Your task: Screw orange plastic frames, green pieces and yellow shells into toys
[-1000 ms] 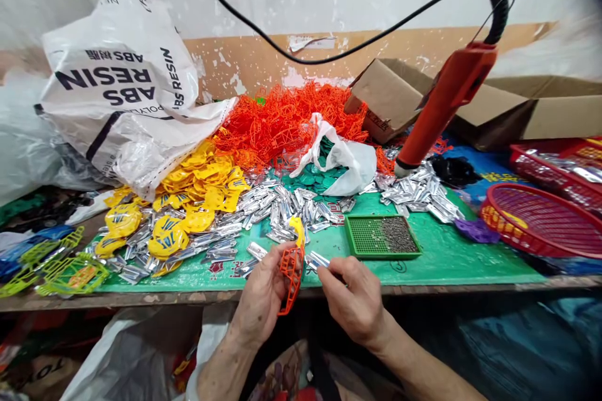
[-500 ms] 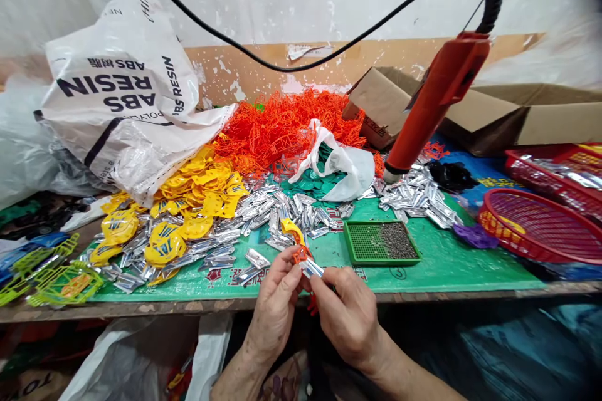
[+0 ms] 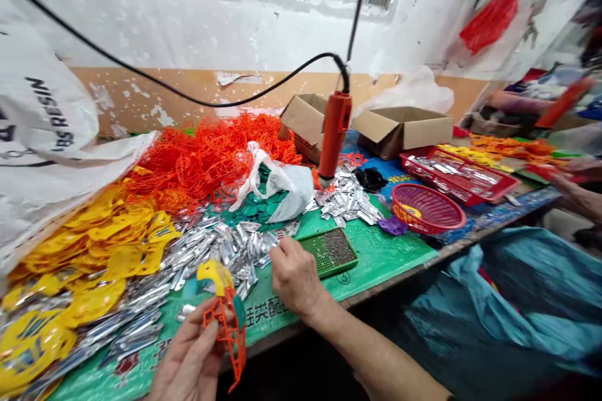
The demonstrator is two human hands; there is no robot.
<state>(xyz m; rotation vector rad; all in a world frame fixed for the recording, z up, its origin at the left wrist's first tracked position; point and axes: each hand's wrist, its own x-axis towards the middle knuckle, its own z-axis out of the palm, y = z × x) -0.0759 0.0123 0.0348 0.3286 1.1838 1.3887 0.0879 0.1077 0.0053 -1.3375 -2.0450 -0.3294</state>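
Note:
My left hand (image 3: 192,348) pinches an orange plastic lattice part (image 3: 227,326) in front of the table edge. A yellow plastic piece (image 3: 216,277) sits at its upper end, and a dark green piece (image 3: 239,312) shows along its right side. My right hand (image 3: 297,277) is over the green mat at the left end of a green gridded tray (image 3: 321,257). Its fingers are curled together, and whatever they grip is hidden. Small dark screws (image 3: 337,247) cover the tray's right part. Silver metallic pieces (image 3: 235,244) lie just beyond both hands.
Yellow parts (image 3: 103,232) and orange lattices (image 3: 211,156) are heaped left and behind. A white bag (image 3: 296,185) rests on green discs. An orange-red electric screwdriver (image 3: 335,135) hangs upright on a cable. Red baskets (image 3: 427,208) and cardboard boxes (image 3: 404,128) stand right. Another person's hand (image 3: 576,191) shows far right.
The view has turned right. My hands, together on the orange part before, are now apart: the left keeps the part, and the right has moved to the tray's left end.

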